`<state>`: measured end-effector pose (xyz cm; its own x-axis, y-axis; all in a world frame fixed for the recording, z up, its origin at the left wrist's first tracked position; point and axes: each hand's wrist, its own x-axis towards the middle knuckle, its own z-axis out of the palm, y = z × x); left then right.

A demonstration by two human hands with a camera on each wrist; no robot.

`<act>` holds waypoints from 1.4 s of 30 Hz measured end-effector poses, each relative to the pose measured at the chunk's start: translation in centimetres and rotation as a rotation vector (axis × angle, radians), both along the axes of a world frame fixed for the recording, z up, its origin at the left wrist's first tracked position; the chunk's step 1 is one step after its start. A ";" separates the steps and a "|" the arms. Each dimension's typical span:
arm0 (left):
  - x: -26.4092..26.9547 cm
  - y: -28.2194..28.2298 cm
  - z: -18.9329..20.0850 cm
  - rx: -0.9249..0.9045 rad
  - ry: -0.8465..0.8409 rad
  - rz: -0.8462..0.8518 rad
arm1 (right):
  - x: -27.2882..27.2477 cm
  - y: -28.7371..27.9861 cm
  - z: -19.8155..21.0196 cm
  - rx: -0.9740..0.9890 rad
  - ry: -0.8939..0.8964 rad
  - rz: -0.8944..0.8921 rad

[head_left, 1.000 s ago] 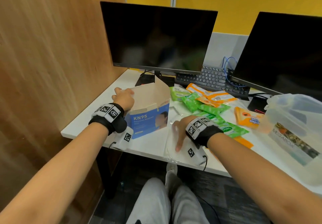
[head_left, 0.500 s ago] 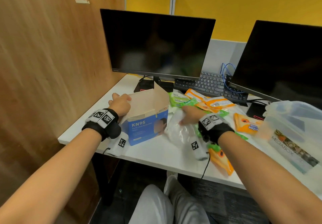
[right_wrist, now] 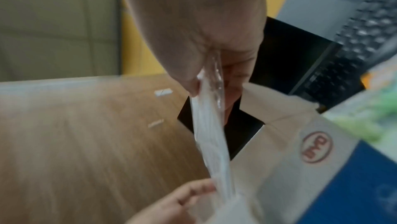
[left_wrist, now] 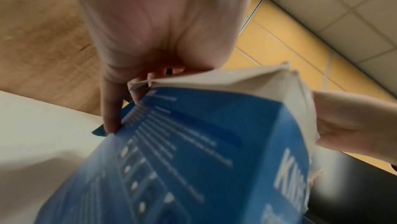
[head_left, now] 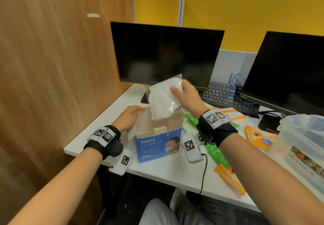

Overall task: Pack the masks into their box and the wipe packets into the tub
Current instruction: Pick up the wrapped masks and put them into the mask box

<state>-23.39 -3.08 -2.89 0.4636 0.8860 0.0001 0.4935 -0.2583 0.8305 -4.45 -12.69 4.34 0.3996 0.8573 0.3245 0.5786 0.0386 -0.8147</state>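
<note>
A clear plastic bag of white folded masks (head_left: 164,98) hangs over the open top of the blue cardboard KN95 box (head_left: 157,142), which stands near the table's (head_left: 98,119) front left corner. The right hand (head_left: 188,96) pinches the bag's upper edge between thumb and fingers. The left hand (head_left: 128,117) grips the box's left flap, fingers curled round it. Green and orange wipe packets (head_left: 257,137) lie right of the box, beside the clear plastic tub (head_left: 305,137) at the right edge.
</note>
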 end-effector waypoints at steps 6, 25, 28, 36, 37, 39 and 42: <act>-0.1 -0.5 -1.0 -0.092 -0.070 0.048 | -2.9 0.6 -0.2 -0.245 -0.520 0.118; 0.1 -1.8 -0.3 -0.080 0.062 -0.015 | -6.8 4.1 -4.6 -0.812 -0.205 0.422; 0.1 -2.2 0.1 -0.072 0.090 -0.012 | -7.3 3.5 -3.9 -0.803 0.168 0.488; 1.1 -1.5 0.7 0.088 0.358 0.083 | -2.5 1.2 0.4 -0.476 0.285 0.437; 1.3 -1.5 1.0 0.111 0.403 0.092 | -1.3 0.8 1.1 -0.366 0.230 0.361; 1.9 -1.5 1.6 0.119 0.440 0.100 | 1.8 0.4 1.5 -0.275 0.058 0.134; 3.0 -1.7 1.5 0.133 0.504 0.125 | 5.3 -0.5 0.0 -0.613 -0.244 0.019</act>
